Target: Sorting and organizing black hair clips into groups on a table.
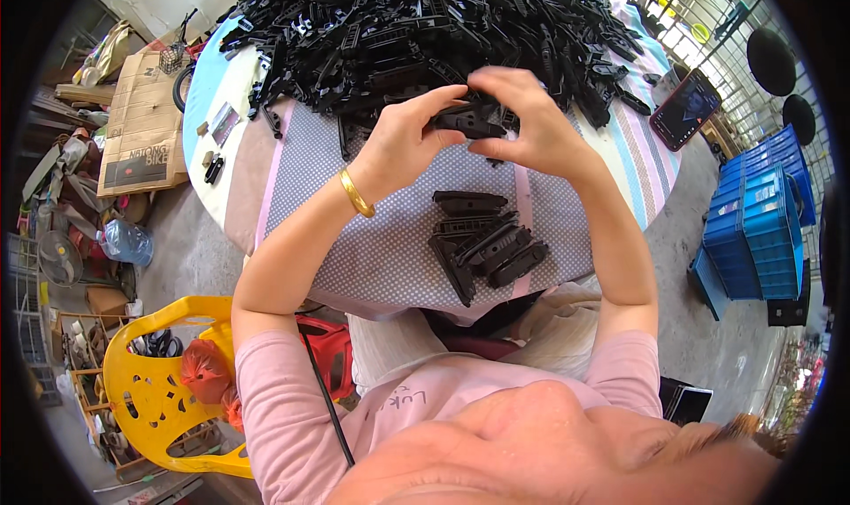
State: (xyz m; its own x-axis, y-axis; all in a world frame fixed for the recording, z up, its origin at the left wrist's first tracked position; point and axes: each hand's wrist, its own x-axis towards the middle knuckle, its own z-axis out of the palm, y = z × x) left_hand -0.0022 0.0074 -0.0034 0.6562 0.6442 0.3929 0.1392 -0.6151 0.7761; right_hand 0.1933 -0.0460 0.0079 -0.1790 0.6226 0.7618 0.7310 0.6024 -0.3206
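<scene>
Between my two hands, above the near edge of a big heap of black plastic parts [381, 27], is one black molded plastic part [474, 124]. My left hand [412, 138] has thumb and fingers closed on its left end. On the other end, my right hand [527, 129] pinches with thumb and fingers, the fingertips slightly blurred. Nearer to me on the dotted tablecloth [354, 231] lies a small cluster of similar long black parts [487, 239], some resting on each other. The held part's exact kind cannot be made out.
A phone [684, 109] stands at the table's right edge. On the left of the table lie a small clear packet [223, 123] and small loose pieces. A yellow plastic chair [142, 390] is at my left, blue crates [753, 222] at the right, a cardboard box [142, 124] far left.
</scene>
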